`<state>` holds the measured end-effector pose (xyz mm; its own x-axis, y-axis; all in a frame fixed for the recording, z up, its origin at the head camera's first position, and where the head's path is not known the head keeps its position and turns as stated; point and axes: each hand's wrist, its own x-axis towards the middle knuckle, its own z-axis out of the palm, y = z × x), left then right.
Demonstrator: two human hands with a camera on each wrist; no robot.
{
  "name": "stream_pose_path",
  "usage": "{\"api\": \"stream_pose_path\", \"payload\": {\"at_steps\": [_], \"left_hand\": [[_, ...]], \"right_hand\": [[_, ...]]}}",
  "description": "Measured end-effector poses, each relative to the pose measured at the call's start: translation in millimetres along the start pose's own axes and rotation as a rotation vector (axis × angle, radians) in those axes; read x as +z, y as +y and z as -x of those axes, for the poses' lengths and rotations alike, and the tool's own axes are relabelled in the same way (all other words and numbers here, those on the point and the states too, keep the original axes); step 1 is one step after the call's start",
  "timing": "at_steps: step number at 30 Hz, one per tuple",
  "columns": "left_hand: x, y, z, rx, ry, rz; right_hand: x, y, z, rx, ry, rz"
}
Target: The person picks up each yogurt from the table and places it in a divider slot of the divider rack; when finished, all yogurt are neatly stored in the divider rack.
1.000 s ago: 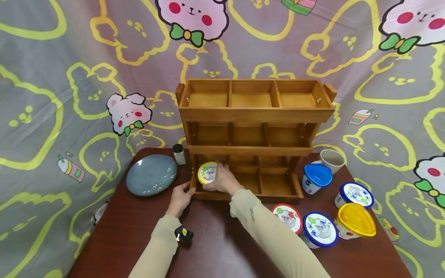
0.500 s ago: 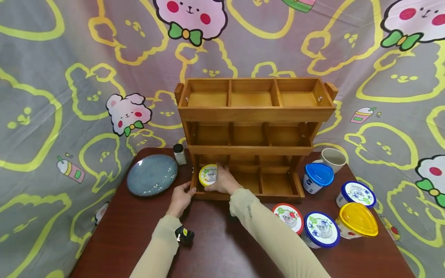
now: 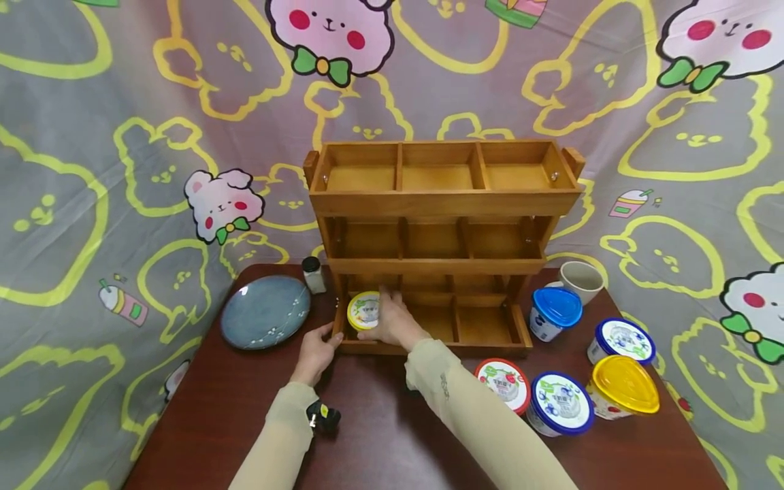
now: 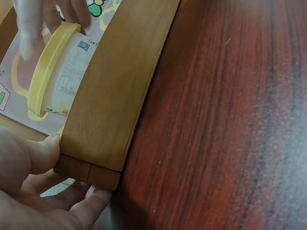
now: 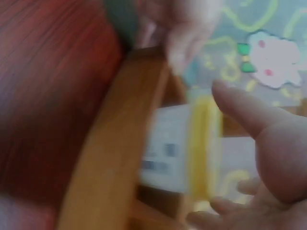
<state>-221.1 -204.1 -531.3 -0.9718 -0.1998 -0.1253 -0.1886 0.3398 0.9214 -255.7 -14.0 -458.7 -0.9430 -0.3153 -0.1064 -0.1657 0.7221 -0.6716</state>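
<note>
In the head view, a tub with a yellow-rimmed lid (image 3: 363,310) stands in the left compartment of the lowest tier of a wooden shelf (image 3: 444,203). My right hand (image 3: 397,322) is at the tub's right side. In the right wrist view its thumb is extended near the top of the yellow rim (image 5: 204,146), with the other fingers spread near the opposite edge. At the shelf's front left corner, my left hand (image 3: 316,354) pinches the wood. The left wrist view shows the thumb on the inner side and fingers curled under the corner (image 4: 88,173).
Left of the shelf lie a blue-grey plate (image 3: 266,312) and a black-capped shaker (image 3: 314,275). Right of it stand a beige mug (image 3: 582,282), a blue-lidded tub (image 3: 556,307), a yellow-lidded tub (image 3: 625,384), a red-rimmed tub (image 3: 503,385) and two blue-rimmed tubs. A patterned cloth hangs behind.
The yellow-rimmed tub has sunk slightly lower in its compartment. My right hand stays beside it and my left hand keeps its hold on the shelf corner. The head view has shifted a little.
</note>
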Motion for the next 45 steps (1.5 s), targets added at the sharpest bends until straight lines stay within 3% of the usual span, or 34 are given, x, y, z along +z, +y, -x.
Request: {"api": "stream_pose_path", "payload": {"at_steps": [4, 10, 16, 24, 32, 38, 45], "left_hand": [[0.2, -0.8, -0.2, -0.007, -0.001, -0.006], [-0.5, -1.4, -0.1, -0.02, -0.016, -0.004], [1.8, -1.4, 0.2, -0.022, -0.025, 0.006], [1.7, -0.5, 1.0, 0.006, -0.006, 0.015], [3.8, -1.5, 1.3, -0.008, -0.015, 0.018], [3.6, -2.8, 0.8, -0.016, -0.024, 0.005], [4.1, -2.2, 1.2, -0.023, -0.02, -0.006]], "right_hand": [[-25, -3, 25.3, -0.045, 0.039, 0.01], [-65, 7, 71.9, -0.041, 0.083, 0.023], [-95, 39, 125.0, -0.017, 0.122, 0.047], [-110, 89, 175.9, 0.03, 0.173, 0.141], [-107, 121, 193.0, 0.037, 0.164, 0.177], [-99, 128, 193.7, -0.006, 0.15, 0.211], [-93, 131, 189.8, 0.06, 0.072, 0.24]]}}
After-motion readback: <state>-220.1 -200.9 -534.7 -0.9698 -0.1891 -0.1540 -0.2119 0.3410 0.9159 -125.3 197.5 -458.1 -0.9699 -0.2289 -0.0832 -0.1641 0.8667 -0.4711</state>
